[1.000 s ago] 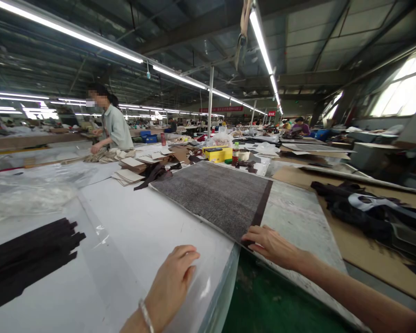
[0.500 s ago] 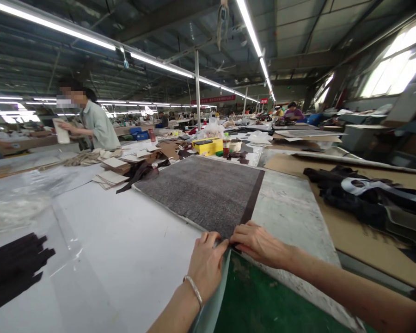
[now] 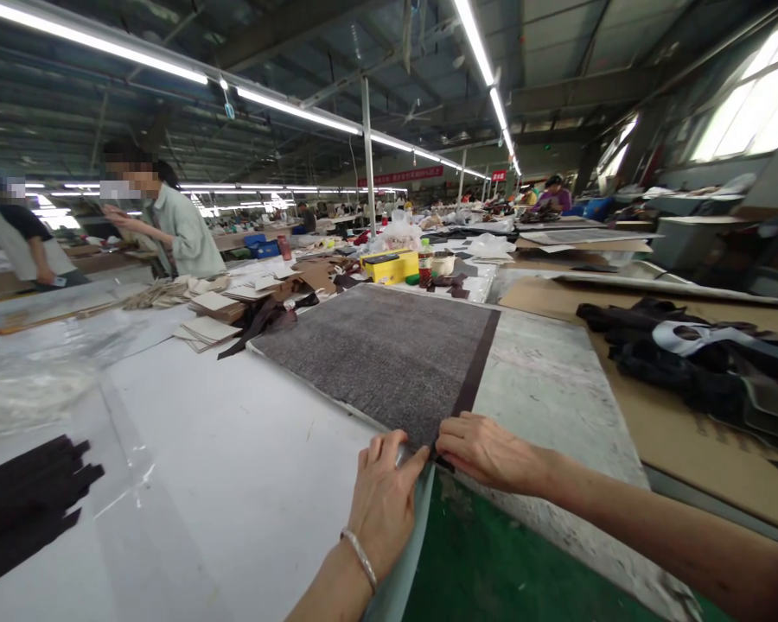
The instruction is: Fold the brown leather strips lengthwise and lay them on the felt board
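Observation:
A dark grey textured fabric panel point(image 3: 376, 354) lies flat on the table, with a dark brown strip point(image 3: 478, 367) along its right edge. At the panel's near corner both hands nearly meet. My left hand point(image 3: 385, 492), with a silver bangle at the wrist, rests on the near edge, its thumb spread from the bent fingers and pointing to the corner. Closed in a pinch, my right hand point(image 3: 483, 449) holds the near end of the brown strip beside the left thumb. The fingertips partly hide the corner.
Dark strips point(image 3: 29, 501) lie at the left on the white tabletop point(image 3: 233, 466). Pale cards point(image 3: 207, 333) sit beyond the panel's left, and a yellow box point(image 3: 390, 266) stands behind it. Black fabric pieces point(image 3: 661, 345) cover cardboard on the right. A co-worker point(image 3: 185, 229) stands far left.
Both hands stay at the same corner, with only slight finger movement. The view has shifted slightly. A second person has come into view at the far left.

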Tool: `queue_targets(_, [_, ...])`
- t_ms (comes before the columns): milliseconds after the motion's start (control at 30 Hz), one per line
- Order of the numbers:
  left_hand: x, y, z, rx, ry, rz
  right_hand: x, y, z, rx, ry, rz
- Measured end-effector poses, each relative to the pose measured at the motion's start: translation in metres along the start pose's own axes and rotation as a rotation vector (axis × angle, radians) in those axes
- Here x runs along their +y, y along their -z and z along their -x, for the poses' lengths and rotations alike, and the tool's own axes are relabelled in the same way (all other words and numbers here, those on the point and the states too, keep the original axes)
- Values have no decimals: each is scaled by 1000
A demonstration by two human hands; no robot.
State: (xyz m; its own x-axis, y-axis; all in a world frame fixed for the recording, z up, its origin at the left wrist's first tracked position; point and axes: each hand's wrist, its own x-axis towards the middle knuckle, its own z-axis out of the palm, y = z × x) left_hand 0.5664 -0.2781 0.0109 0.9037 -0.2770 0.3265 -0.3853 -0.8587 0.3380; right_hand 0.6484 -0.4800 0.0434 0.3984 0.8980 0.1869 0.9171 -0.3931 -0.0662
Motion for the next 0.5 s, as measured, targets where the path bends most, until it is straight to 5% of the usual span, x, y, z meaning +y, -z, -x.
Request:
queue_targets(200, [0, -7, 6, 61, -51, -68, 4, -12, 11, 168, -146, -47])
queue_targets(367, [-1, -10, 6, 77, -53, -75, 30, 4, 22, 387, -402, -92])
queue_targets(500, [-2, -10, 7, 78, -50, -58, 20, 20, 25, 259, -303, -168])
